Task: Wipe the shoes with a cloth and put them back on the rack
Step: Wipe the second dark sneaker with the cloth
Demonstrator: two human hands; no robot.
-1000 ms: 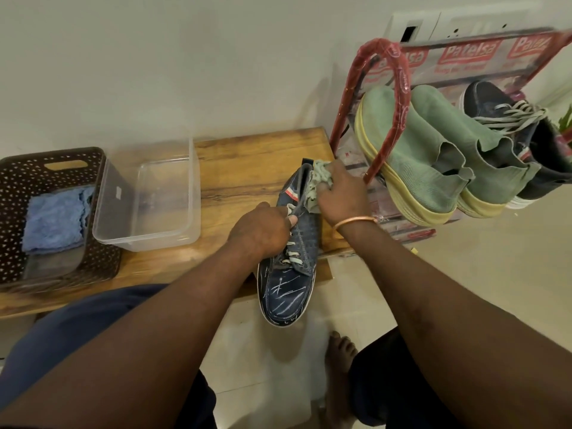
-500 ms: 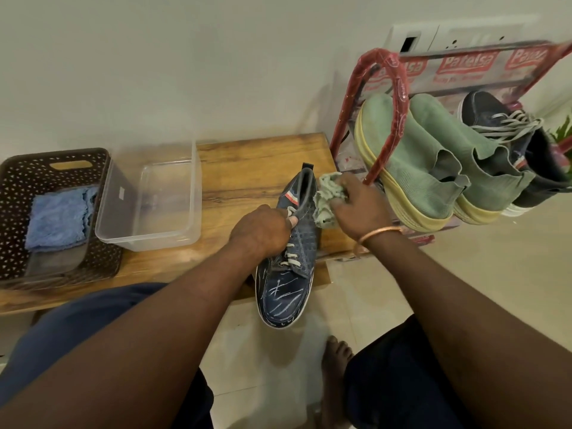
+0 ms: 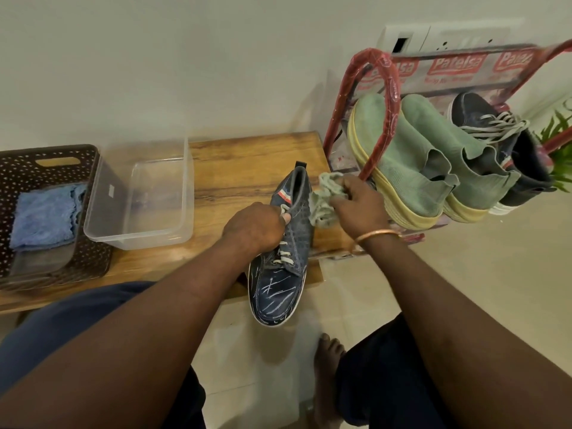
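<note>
A dark blue lace-up shoe (image 3: 280,283) with white scuff marks on its toe hangs over the front edge of a wooden bench (image 3: 244,159). My left hand (image 3: 255,229) grips it at the laces. My right hand (image 3: 359,209) holds a crumpled pale green cloth (image 3: 323,201) against the shoe's right side near the ankle. On the red shoe rack (image 3: 388,97) at the right sit two green sock-style shoes (image 3: 405,156) and the other dark blue shoe (image 3: 507,144).
A clear plastic tub (image 3: 139,193) stands on the bench's middle. A brown perforated basket (image 3: 52,212) at the left holds a blue cloth (image 3: 45,216). A bare foot (image 3: 328,354) rests on the tiled floor below. A green plant (image 3: 560,144) is at the right edge.
My right hand has slid the green cloth from the shoe's heel collar down along its right side. My left hand has kept its grip on the shoe.
</note>
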